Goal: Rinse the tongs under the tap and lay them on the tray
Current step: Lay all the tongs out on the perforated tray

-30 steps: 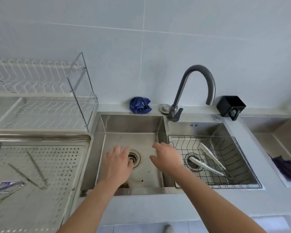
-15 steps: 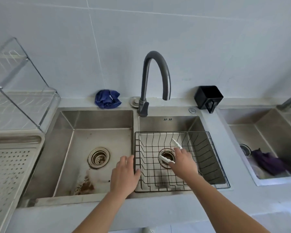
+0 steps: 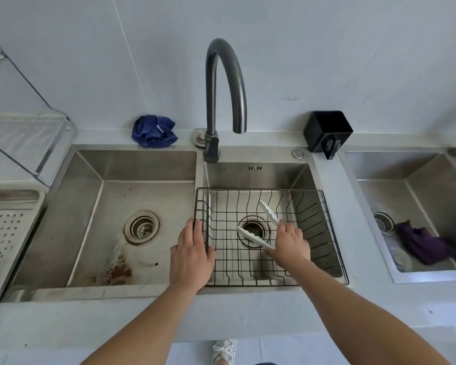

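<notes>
Right grip (image 3: pixel 290 241) curls round white scalloped tongs (image 3: pixel 252 236) in the black wire basket (image 3: pixel 311 222); left grip (image 3: pixel 191 255) lies flat on its rim.

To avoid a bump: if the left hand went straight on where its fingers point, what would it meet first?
The left hand would probably meet the tap base, passing along the wire basket's left rim; depth is unclear.
</notes>
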